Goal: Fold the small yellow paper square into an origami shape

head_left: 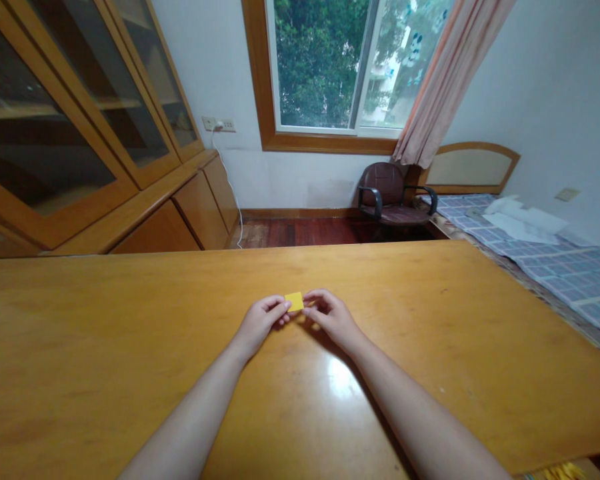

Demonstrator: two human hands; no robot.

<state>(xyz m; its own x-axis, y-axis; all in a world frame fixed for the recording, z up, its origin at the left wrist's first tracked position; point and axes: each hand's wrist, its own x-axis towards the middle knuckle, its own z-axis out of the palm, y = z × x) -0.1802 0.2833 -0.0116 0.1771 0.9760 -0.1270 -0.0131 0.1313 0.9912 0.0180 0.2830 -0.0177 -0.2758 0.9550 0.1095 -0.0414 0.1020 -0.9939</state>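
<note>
A small yellow square of paper, perhaps a sticky note, is held just above the wooden table, near the middle of the view. My left hand is closed on its left edge, the thumb lying on top and the other fingers curled underneath. At the paper's right edge is my right hand, thumb and forefinger apart, their tips beside or lightly touching that edge. Whether the paper is a single sheet or folded cannot be made out.
Beyond the table stand a brown office chair and a glass-doored cabinet. To the right is a bed with a checked cover and white sheets. Something yellow shows at the bottom right corner.
</note>
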